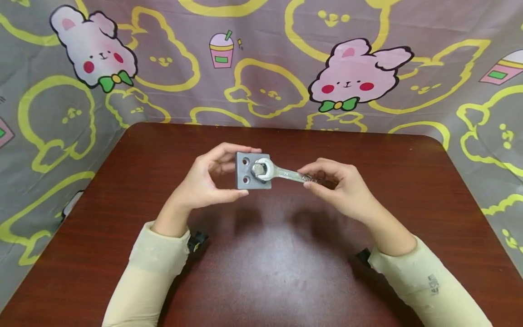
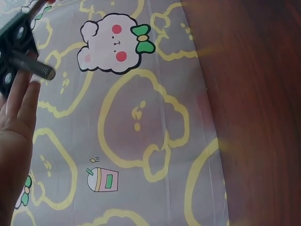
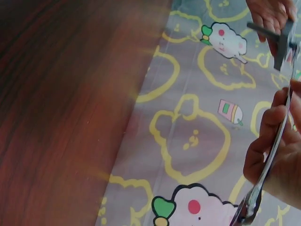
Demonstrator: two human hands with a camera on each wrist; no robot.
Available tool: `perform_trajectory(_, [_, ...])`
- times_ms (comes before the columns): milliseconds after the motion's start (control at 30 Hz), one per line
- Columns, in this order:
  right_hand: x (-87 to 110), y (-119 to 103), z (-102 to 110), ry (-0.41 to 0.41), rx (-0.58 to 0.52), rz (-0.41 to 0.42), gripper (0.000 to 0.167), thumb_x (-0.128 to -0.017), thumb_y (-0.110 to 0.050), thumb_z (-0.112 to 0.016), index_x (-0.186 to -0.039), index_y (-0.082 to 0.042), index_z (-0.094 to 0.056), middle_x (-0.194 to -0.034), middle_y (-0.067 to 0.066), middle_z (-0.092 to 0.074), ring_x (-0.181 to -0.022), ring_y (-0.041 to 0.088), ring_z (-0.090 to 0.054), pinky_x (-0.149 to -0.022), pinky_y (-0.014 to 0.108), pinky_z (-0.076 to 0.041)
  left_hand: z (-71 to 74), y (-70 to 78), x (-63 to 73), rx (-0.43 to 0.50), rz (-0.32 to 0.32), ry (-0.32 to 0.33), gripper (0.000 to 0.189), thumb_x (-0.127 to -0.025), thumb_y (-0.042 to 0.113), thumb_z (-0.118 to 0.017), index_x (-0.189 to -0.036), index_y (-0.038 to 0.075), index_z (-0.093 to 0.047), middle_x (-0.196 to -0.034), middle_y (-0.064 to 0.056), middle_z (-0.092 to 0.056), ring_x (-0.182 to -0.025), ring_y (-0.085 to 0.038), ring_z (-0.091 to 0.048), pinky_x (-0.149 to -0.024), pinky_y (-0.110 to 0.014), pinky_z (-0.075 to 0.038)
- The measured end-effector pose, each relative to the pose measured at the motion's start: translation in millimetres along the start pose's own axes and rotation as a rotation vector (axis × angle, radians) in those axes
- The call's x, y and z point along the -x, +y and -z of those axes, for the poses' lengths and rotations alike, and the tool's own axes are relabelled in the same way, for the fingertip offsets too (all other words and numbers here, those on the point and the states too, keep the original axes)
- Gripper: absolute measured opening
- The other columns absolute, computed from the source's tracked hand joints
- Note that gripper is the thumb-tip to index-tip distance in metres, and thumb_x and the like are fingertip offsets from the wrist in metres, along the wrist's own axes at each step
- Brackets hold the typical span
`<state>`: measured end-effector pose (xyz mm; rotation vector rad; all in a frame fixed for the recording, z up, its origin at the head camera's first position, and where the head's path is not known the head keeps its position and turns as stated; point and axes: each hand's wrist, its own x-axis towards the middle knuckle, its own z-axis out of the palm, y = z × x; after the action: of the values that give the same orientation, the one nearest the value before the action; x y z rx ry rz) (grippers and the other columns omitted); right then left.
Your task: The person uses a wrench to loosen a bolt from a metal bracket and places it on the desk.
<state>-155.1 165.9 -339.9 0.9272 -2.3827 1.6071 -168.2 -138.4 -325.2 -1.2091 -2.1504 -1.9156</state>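
My left hand (image 1: 204, 179) grips a small grey square plate (image 1: 243, 171) by its top and bottom edges, above the table. Two holes show on the plate's left side, and a hex bolt head (image 1: 259, 169) sits near its middle. In the left wrist view the bolt's threaded shank (image 2: 35, 66) sticks out of the plate's other face. My right hand (image 1: 341, 184) pinches the handle of a silver wrench (image 1: 288, 174) between thumb and fingers. The wrench's open jaw sits around the bolt head. In the right wrist view the wrench's far end (image 3: 247, 212) extends past my right hand (image 3: 277, 150).
A dark red-brown wooden table (image 1: 261, 272) with rounded far corners lies beneath both hands. Behind and beside it hangs a grey cloth (image 1: 269, 27) with cartoon rabbits and yellow outlines. Dark straps show at both sleeve cuffs (image 1: 167, 247).
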Motion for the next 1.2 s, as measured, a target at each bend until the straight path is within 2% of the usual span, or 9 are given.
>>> perform_trajectory(100, [-0.3,4,4,-0.045,0.005,0.01,0.025,-0.085,0.004,-0.071,-0.107,-0.007,-0.074,-0.086,0.005,-0.066,-0.072,0.011,-0.056,-0.06,0.021,-0.049,-0.1,-1.1,1.4,0.0,0.021,-0.054,0.073,-0.066,-0.016,-0.079,-0.132,-0.004,-0.051,-0.136,-0.018,-0.061,-0.113,-0.025,-0.068,-0.099,-0.039,-0.055])
perform_trajectory(200, [-0.4,7,8,-0.074,0.01,0.023,0.026,-0.084,0.005,-0.071,-0.107,-0.007,-0.074,-0.084,0.002,-0.064,-0.071,0.011,-0.055,-0.059,0.022,-0.047,0.1,-1.4,2.5,0.019,0.019,-0.074,0.073,-0.066,-0.017,-0.079,-0.132,-0.005,-0.051,-0.135,-0.019,-0.061,-0.113,-0.026,-0.068,-0.099,-0.04,-0.055])
perform_trajectory(333, [1.8,14,14,-0.082,0.003,0.02,0.027,-0.084,0.007,-0.069,-0.108,-0.005,-0.073,-0.087,0.003,-0.065,-0.071,0.01,-0.055,-0.059,0.022,-0.047,1.2,-1.6,3.4,0.021,0.015,-0.075,0.073,-0.066,-0.017,-0.079,-0.132,-0.005,-0.051,-0.135,-0.019,-0.061,-0.112,-0.026,-0.068,-0.099,-0.04,-0.055])
perform_trajectory(533, [6.6,27,29,-0.087,0.046,-0.076,0.028,-0.084,0.006,-0.071,-0.109,-0.005,-0.072,-0.087,0.001,-0.067,-0.069,0.009,-0.057,-0.058,0.021,-0.047,6.2,-1.6,8.0,-0.017,0.033,-0.061,0.074,-0.066,-0.016,-0.079,-0.133,-0.002,-0.052,-0.135,-0.017,-0.061,-0.112,-0.025,-0.068,-0.1,-0.039,-0.054])
perform_trajectory(700, [8.2,39,35,-0.135,0.121,-0.126,0.026,-0.082,0.003,-0.075,-0.107,-0.007,-0.072,-0.081,0.003,-0.067,-0.065,0.009,-0.055,-0.055,0.021,-0.044,9.4,-0.1,11.8,-0.064,0.049,-0.055,0.073,-0.067,-0.014,-0.08,-0.133,0.0,-0.053,-0.135,-0.017,-0.061,-0.111,-0.023,-0.069,-0.101,-0.035,-0.054])
perform_trajectory(900, [3.7,57,32,-0.209,0.179,-0.196,0.024,-0.083,-0.001,-0.075,-0.104,-0.012,-0.074,-0.079,0.001,-0.068,-0.064,0.009,-0.052,-0.054,0.021,-0.042,9.8,-1.2,17.4,-0.1,0.101,-0.055,0.072,-0.069,-0.01,-0.081,-0.134,0.005,-0.054,-0.136,-0.012,-0.062,-0.111,-0.021,-0.069,-0.102,-0.032,-0.053])
perform_trajectory(1200, [-7.5,78,28,-0.29,0.221,-0.19,0.021,-0.083,0.0,-0.076,-0.102,-0.008,-0.074,-0.076,0.0,-0.064,-0.064,0.009,-0.048,-0.056,0.021,-0.04,11.7,-3.4,20.2,-0.133,0.151,-0.064,0.072,-0.07,-0.006,-0.083,-0.135,0.009,-0.054,-0.137,-0.007,-0.062,-0.111,-0.019,-0.07,-0.103,-0.031,-0.052])
